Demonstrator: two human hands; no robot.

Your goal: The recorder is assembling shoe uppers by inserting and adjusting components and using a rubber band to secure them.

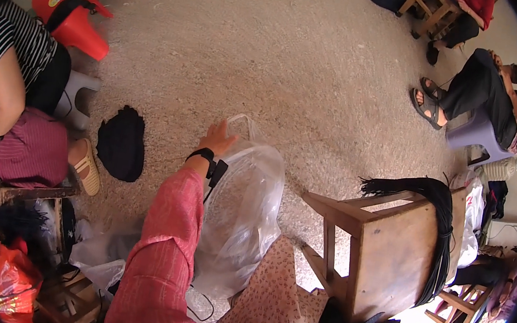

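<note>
My left hand [215,138], in a pink sleeve with a black band at the wrist, reaches forward from the lower edge. Its fingers look spread, at the far left rim of a large clear plastic bag [245,192]. The bag stands in front of me with a loop of film rising at its far end; its contents cannot be made out. Patterned cloth [277,299] with small dark marks lies against the bag's near side. A small black device [218,173] with a cable hangs by the wrist. My right hand is out of view.
A wooden stool [383,248] at right has a bundle of black strands [439,242] draped over it. Black cloth [122,143] lies on the floor at left. People sit on both sides, near a red chair [70,12] and a purple stool [477,140]. A red bag [11,283] sits lower left.
</note>
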